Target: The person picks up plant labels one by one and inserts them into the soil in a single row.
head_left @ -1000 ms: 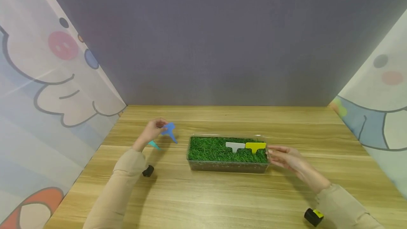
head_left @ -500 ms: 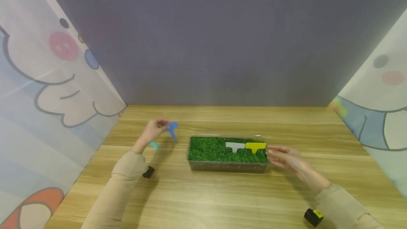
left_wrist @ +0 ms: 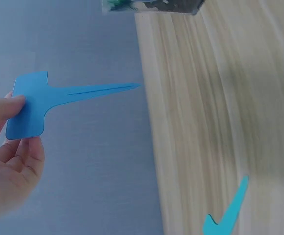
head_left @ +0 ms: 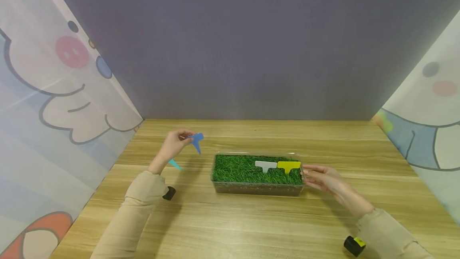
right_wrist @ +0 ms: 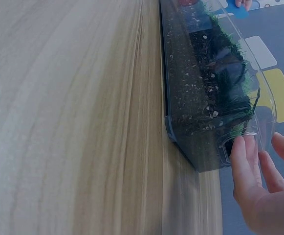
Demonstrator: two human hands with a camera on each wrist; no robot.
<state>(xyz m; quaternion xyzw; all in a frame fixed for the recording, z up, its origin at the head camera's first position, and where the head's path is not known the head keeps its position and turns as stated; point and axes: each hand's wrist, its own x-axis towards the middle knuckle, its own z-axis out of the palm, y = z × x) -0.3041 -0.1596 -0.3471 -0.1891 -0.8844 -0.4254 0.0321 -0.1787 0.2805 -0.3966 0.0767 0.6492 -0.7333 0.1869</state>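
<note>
As the right hand (head_left: 325, 179) touches the box (head_left: 258, 189) with spread fingers, a white tag (head_left: 266, 164) and yellow tag (head_left: 289, 165) stand in its grass (head_left: 233, 169). Left of the box lies a teal tag (head_left: 175, 164). Farther back, the left hand (head_left: 175, 144) pinches a blue tag (head_left: 197, 138) in the air.
</note>
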